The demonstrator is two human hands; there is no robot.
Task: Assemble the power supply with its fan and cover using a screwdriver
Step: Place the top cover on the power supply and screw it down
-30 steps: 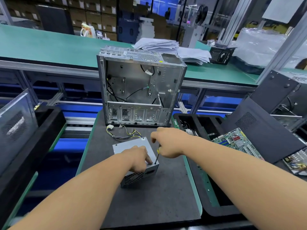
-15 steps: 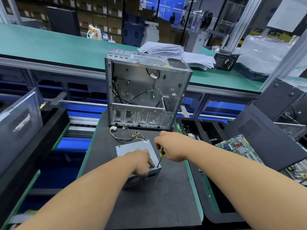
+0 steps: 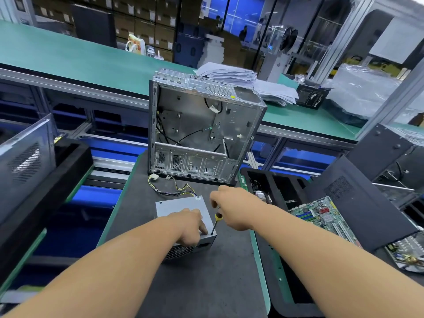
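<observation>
A grey metal power supply [image 3: 181, 206] lies on the dark work mat, its cover on top and a mesh grille on its near side. Its yellow and black cable bundle [image 3: 176, 189] trails toward the case behind. My left hand [image 3: 191, 226] rests on the cover's near right part, fingers bent, one fingertip down at the corner. My right hand [image 3: 231, 208] grips a screwdriver [image 3: 215, 222] with a yellow and black handle. The shaft slants down and its tip sits at the cover's near right corner, beside my left fingertip.
An open, empty computer case [image 3: 202, 129] stands upright just behind the power supply. To the right a black tray [image 3: 270, 180] holds parts, with a green motherboard [image 3: 321, 214] and a dark side panel [image 3: 358, 198]. Another black tray [image 3: 46, 193] and a panel sit at left.
The camera view has shifted a little, so everything sits slightly lower and to the right. Both hands stay at the power supply's near right corner with the screwdriver tip there.
</observation>
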